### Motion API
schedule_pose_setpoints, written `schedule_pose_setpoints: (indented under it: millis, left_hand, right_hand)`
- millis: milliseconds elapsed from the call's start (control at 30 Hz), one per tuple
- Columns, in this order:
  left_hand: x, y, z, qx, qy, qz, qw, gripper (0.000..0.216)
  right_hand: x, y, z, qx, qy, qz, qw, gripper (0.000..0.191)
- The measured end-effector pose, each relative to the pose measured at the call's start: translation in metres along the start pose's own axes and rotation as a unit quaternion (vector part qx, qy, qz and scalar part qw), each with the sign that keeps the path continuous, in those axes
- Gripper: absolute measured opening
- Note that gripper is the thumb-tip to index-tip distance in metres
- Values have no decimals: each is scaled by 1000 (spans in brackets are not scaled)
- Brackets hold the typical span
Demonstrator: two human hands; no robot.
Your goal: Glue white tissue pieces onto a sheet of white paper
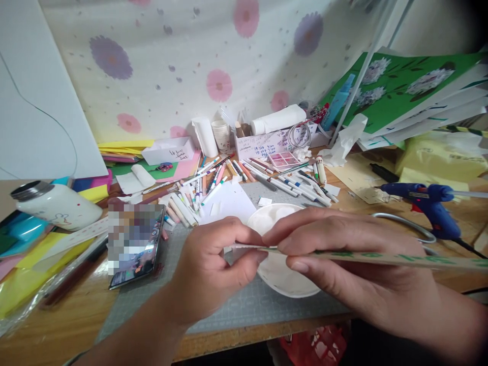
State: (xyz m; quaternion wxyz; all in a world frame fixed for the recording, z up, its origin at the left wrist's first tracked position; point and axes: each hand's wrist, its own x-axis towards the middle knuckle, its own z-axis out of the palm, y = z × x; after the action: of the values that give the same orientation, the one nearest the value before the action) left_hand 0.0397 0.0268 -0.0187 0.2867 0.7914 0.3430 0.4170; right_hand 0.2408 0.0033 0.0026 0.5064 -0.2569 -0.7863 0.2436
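Held up in front of me is a thin beige strip with green marks [392, 258], seen nearly edge-on and running off to the right. My left hand [217, 259] pinches its whitish left end between thumb and forefinger. Close beside it, my right hand [354, 244] grips the strip with the thumb below and the fingers above. The fingertips of both hands are almost touching. Under them a white round dish [292, 284] rests on the grey cutting mat [229, 305], partly hidden by my hands.
Several markers [183, 209] lie scattered behind the dish. At left are a phone [154, 244] and a white bottle [63, 203]. A blue glue gun [434, 203] with a cable stands at right. Paper cups [221, 136] and a white box [267, 145] line the back.
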Motion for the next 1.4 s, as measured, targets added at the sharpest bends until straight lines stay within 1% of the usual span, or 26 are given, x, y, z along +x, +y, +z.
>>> schedule_pose_setpoints:
  millis: [100,233,367,467,533,667,800,867,967,1033,1167,1400]
  left_hand:
    - [0,-1,-1,-7,-10,11,1000,6]
    - [1,-3,-4,-65,-16,49,997,6]
    - [1,-3,-4,-85,-8,39,996,8]
    - [1,-4,-4,-97,-27,34,994,9]
    - [1,-4,-3,-83,-37,28,996,9]
    - [1,-5,-3,-39,-34,20,998,7]
    - [0,-6,-3,-39,-45,11,998,11]
    - [0,-7,-4,-48,-32,21,998,12]
    - [1,-10,-3,-79,2,48,996,7]
    - [1,-12,-2,-110,11,53,993,8]
    - [-2,-17,2,-196,26,31,980,11]
    - [-6,-19,6,-308,40,-56,949,10]
  right_hand:
    - [-2,2,2,20,16,1,1000,16]
    - [-4,2,3,24,42,15,999,15]
    - [-4,3,2,33,50,31,998,15]
    - [-4,4,1,52,36,24,998,16]
    - [-4,4,1,45,35,18,998,15]
    - [-2,3,1,16,32,16,999,9]
    - [-2,3,3,16,29,4,999,12]
    - [-3,3,4,13,42,2,999,12]
    - [-3,3,4,7,68,3,998,11]
    - [-2,3,5,7,70,6,998,11]
    - [-1,2,6,22,59,8,998,11]
    - [-3,5,7,66,37,12,997,14]
